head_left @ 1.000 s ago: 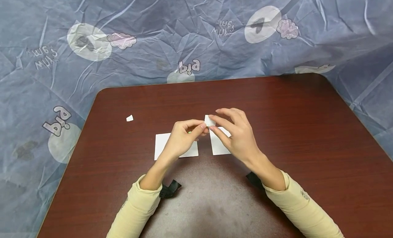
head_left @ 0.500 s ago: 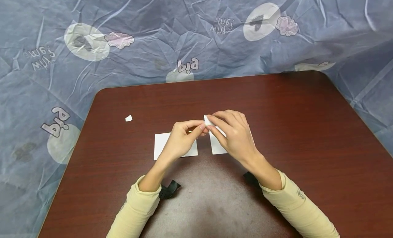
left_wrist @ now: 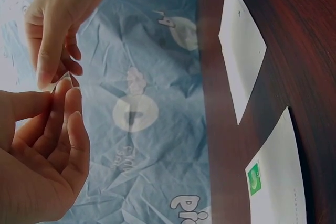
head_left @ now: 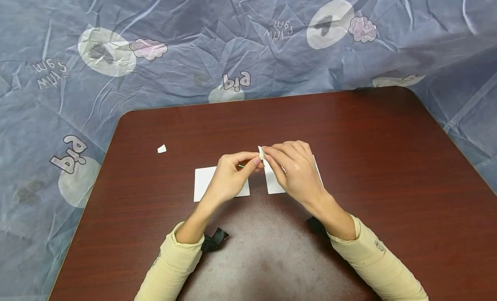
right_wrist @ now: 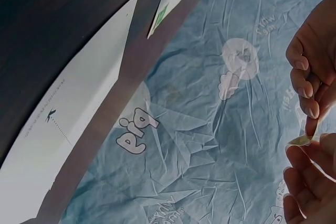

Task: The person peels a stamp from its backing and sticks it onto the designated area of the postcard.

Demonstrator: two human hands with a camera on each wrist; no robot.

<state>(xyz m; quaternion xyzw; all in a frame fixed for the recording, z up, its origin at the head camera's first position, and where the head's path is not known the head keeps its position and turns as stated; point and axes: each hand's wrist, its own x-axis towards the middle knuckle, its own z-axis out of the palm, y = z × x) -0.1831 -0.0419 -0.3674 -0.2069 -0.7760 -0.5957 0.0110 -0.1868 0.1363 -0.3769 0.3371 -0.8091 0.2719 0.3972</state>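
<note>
Both hands meet above the middle of the table, pinching a small white paper piece (head_left: 261,152) that is bent between the fingertips. My left hand (head_left: 229,176) holds its lower left side with thumb and forefinger. With thumb and forefinger, my right hand (head_left: 297,174) grips the other side; the wrist views mostly hide the piece. Beneath the left hand lies a white card or envelope (head_left: 203,182) bearing a green stamp-like square (left_wrist: 254,179). Partly covered by the right hand, a second white card (head_left: 274,184) shows a small dark print (right_wrist: 51,114) in the right wrist view.
A small white paper scrap (head_left: 161,149) lies on the brown table (head_left: 369,141), toward the far left. Black straps (head_left: 215,239) hang at the wrists. A blue patterned sheet (head_left: 186,46) rises behind the table.
The small paper piece stood flat and square-on; it is now bent and shows narrower. My right hand has closed in around it and shifted slightly down, while the left hand stays nearly still.
</note>
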